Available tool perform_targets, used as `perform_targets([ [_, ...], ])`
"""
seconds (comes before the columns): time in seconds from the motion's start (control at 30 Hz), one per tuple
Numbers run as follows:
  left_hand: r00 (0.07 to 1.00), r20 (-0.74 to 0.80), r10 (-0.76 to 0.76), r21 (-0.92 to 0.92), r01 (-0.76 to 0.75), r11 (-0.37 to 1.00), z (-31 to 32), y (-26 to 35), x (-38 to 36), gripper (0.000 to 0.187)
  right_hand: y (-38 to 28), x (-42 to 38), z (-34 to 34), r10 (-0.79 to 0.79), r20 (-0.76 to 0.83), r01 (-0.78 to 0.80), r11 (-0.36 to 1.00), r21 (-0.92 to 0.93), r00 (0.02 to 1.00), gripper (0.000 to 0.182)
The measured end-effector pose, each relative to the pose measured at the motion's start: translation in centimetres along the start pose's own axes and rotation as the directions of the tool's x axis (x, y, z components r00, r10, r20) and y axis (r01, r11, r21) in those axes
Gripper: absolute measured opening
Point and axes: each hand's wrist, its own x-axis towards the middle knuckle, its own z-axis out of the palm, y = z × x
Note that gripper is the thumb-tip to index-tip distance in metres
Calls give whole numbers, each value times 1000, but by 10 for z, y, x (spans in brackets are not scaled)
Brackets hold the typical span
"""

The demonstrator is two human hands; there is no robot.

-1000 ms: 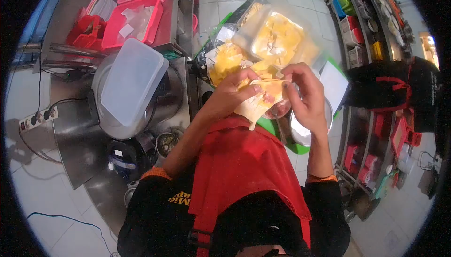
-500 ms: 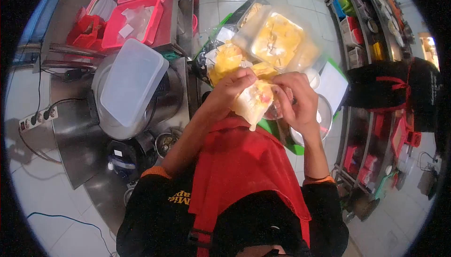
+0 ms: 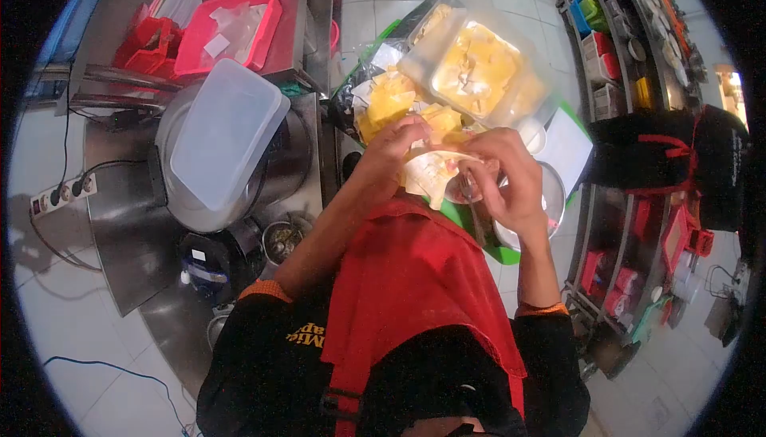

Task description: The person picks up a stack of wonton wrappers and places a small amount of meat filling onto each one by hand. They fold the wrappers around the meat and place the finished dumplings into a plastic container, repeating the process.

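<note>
Between my hands is a pale, floury wonton wrapper [image 3: 431, 174] with a bit of pinkish filling. My left hand [image 3: 391, 150] pinches its left edge with closed fingers. Curled around the right edge, my right hand [image 3: 511, 177] grips it too; its fingers hide part of the sheet. Just beyond lies a loose pile of yellow wrappers [image 3: 387, 102]. A clear plastic container [image 3: 423, 62] behind it holds several yellow-and-white folded pieces. A round bowl [image 3: 549, 197] sits partly behind my right hand.
A green tray [image 3: 504, 256] shows under these things, with a white board [image 3: 565, 146] on the right. At left, a translucent plastic lid [image 3: 227, 130] rests on a large pot [image 3: 179, 201]. Pink baskets [image 3: 267, 38] stand farther back. Shelving [image 3: 590, 102] lines the right side.
The wrapper's hanging part has risen and its upper edge is now stretched into a curved fold between my hands. The filling shows less. My right hand has shifted slightly.
</note>
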Motion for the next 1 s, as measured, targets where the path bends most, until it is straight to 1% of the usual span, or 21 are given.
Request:
perform_targets([
  [0.03, 997, -73, 1, -61, -6, 998, 3, -3, 2, 16, 1, -3, 1, 1, 0, -1, 1000, -1, 1000, 23],
  [0.07, 989, -145, -2, -122, -16, 992, 4, -5, 3, 16, 2, -7, 1, 71, -52, -66, 993, 93, 996, 24],
  [0.1, 990, -143, -4, -122, -14, 992, 1, -6, 4, 16, 3, -11, 2, 147, -97, -127, 974, 188, 984, 24],
  [0.13, 991, -130, 23, -96, -35, 995, -3, -7, 5, 14, 3, -13, 4, 150, -99, -130, 974, 186, 984, 24],
  [0.2, 993, -111, 47, -68, -55, 996, -4, -8, 6, 12, 1, -15, 10, 327, -155, -243, 883, 401, 932, 28],
  [0.23, 994, -77, 76, -1, -76, 997, -1, -9, 6, 15, -2, -13, 12, 330, -159, -245, 883, 401, 930, 28],
  [0.3, 994, -40, 102, 68, -99, 993, 2, -5, 3, 18, -6, -6, 15, 491, -32, -374, 704, 604, 871, 30],
  [0.37, 997, 64, -37, 92, 31, 995, 3, 1, -1, 28, -8, -6, 15, 510, -12, -377, 652, 658, 860, 32],
  [0.4, 997, 62, -35, 92, 29, 995, 5, 1, -3, 28, -9, -6, 13, 540, 7, -391, 601, 697, 842, 31],
  [0.43, 998, 3, -60, 1, 60, 998, 7, 0, -6, 29, -9, -5, 13, 568, 28, -403, 547, 734, 822, 30],
  [0.47, 994, -52, -91, -93, 86, 992, 9, 0, -8, 30, -9, -5, 13, 568, 30, -404, 545, 735, 822, 30],
  [0.5, 994, -53, -91, -93, 85, 992, 13, 3, -9, 30, -8, -4, 14, 541, -1, -390, 608, 692, 841, 27],
  [0.53, 997, 17, -70, -48, 71, 996, 18, 8, -11, 31, -8, -3, 15, 511, -31, -374, 668, 644, 859, 25],
  [0.57, 995, 88, -52, -4, 52, 999, 21, 11, -11, 32, -8, -2, 13, 509, -30, -373, 668, 644, 860, 25],
  [0.63, 996, 89, -19, 9, 18, 1000, 18, 10, -11, 30, -9, 0, 5, 343, -24, -325, 909, 260, 939, 23],
  [0.67, 996, 92, 10, 21, -12, 1000, 17, 9, -11, 28, -12, 2, 3, 343, -21, -326, 909, 260, 939, 23],
  [0.73, 995, 99, 14, 97, -24, 995, 14, 11, -11, 25, -19, 4, -1, 291, 19, -291, 953, 85, 957, 26],
  [0.77, 994, 107, 18, 174, -37, 984, 13, 12, -11, 21, -18, 5, -1, 290, 18, -291, 953, 85, 957, 26],
  [0.87, 995, 83, 53, 202, -69, 977, 14, 11, -10, 16, -16, 5, 0, 304, -9, -301, 947, 113, 953, 28],
  [0.97, 995, 74, 67, 145, -78, 986, 12, 8, -8, 17, -12, 5, -2, 253, 31, -255, 964, 80, 967, 26],
  [1.0, 996, 72, 61, 159, -72, 985, 10, 7, -7, 18, -10, 3, -2, 343, 18, -342, 928, 148, 939, 25],
])
